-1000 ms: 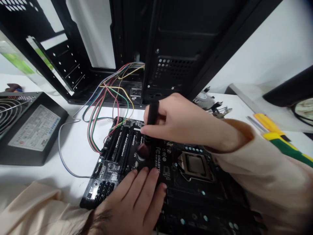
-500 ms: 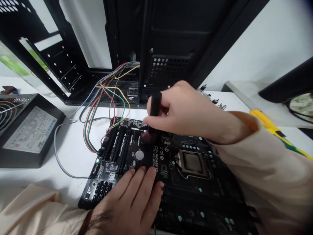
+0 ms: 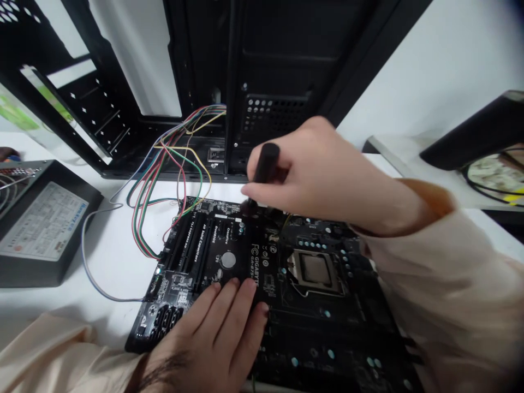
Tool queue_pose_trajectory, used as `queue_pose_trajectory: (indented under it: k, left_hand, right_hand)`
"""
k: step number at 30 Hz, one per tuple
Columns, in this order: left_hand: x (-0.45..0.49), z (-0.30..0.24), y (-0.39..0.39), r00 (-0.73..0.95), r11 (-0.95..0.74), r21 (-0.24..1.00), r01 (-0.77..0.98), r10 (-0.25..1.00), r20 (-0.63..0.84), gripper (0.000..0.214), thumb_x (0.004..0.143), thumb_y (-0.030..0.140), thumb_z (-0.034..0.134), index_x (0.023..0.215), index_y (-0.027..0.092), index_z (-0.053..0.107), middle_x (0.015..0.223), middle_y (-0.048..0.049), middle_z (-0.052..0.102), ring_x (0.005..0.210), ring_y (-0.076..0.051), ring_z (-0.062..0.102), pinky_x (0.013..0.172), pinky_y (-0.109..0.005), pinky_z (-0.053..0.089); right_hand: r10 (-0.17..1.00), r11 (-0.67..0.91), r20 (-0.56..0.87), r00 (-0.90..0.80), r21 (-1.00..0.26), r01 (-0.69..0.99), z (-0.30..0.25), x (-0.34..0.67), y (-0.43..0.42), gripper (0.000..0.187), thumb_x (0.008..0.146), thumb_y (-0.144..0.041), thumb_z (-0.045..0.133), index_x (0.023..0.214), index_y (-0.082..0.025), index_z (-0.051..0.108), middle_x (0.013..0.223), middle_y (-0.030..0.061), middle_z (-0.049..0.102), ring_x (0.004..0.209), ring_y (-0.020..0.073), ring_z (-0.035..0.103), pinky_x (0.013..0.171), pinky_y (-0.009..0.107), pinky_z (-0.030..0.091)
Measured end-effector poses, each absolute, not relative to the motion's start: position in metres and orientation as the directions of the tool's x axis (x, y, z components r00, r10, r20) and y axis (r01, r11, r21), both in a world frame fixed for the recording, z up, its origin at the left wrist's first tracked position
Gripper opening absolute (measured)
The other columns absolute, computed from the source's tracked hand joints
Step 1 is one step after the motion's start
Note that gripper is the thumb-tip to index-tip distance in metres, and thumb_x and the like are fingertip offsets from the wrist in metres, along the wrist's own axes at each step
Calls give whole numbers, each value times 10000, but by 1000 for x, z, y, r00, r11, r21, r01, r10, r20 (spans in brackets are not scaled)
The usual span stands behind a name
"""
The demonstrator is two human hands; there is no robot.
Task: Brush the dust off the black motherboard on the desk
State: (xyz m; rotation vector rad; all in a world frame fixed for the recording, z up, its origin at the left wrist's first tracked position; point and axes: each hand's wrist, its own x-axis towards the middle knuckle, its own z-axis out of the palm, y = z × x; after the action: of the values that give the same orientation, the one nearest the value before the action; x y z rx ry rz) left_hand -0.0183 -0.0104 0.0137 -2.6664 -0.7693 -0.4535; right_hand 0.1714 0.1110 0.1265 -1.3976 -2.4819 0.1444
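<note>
White desk (image 3: 110, 273), right hand (image 3: 315, 174) pinching black screwdriver (image 3: 266, 164), left hand (image 3: 208, 333) spread on motherboard (image 3: 241, 256)

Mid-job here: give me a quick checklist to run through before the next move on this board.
1. Left hand bracing the motherboard: ok, fingers flat on it.
2. Right hand gripping the black-handled tool: ok, held between thumb and fingers.
3. Tool tip on the board: cannot tell, the fingers hide it.
4. Coloured wires clear of the right hand: ok, they lie off to its left.
5. CPU socket: cannot tell whether a chip is seated.
6. Power supply apart from the motherboard: ok, not touching.
</note>
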Motion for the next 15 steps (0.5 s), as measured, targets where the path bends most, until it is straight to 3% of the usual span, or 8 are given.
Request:
queue_pose_trajectory:
  k: [2, 5, 8, 12, 15]
  left_hand:
    - [-18, 14, -10, 800, -801, -223, 556, 444, 403, 299, 889, 218, 409, 1144, 142, 547, 1151, -69, 692, 1038, -216, 620, 986, -366, 326]
    - [-18, 13, -9, 800, -807, -214, 550, 435, 414, 305, 892, 169, 362, 1120, 129, 561, 1121, -87, 700, 1017, -225, 629, 979, -372, 335]
    - [-20, 12, -9, 816, -818, -210, 535, 437, 378, 335, 897, 197, 365, 1171, 115, 540, 1174, -114, 673, 1077, -245, 600, 1013, -389, 309]
    - [-23, 11, -11, 831, -827, -195, 528, 455, 320, 408, 900, 259, 371, 1261, 109, 486, 1260, -133, 619, 1174, -266, 528, 1074, -411, 249]
    - [-24, 12, -13, 824, -822, -195, 535, 456, 336, 400, 891, 197, 362, 1260, 112, 490, 1262, -132, 610, 1180, -263, 516, 1092, -410, 241]
  right_hand:
    - [858, 513, 206, -470, -325, 795, 135, 176, 108, 149, 785, -218, 607, 637, -196, 614, 571, -24, 565, 530, 99, 503, 519, 274, 388]
    - [815, 538, 79, -574, -471, 699, 138, 179, 107, 148, 767, -211, 650, 623, -203, 619, 544, -48, 550, 483, 71, 466, 465, 248, 356]
    - [787, 564, 2, -616, -404, 720, 129, 180, 115, 146, 755, -242, 670, 627, -188, 625, 552, -41, 553, 515, 78, 487, 487, 244, 356]
    - [853, 521, 143, -501, -220, 825, 127, 183, 121, 132, 770, -207, 604, 644, -169, 617, 636, 4, 603, 624, 119, 541, 573, 265, 391]
    - [858, 510, 147, -492, -348, 786, 137, 185, 114, 127, 782, -211, 611, 660, -179, 623, 627, -13, 595, 594, 96, 532, 538, 241, 387]
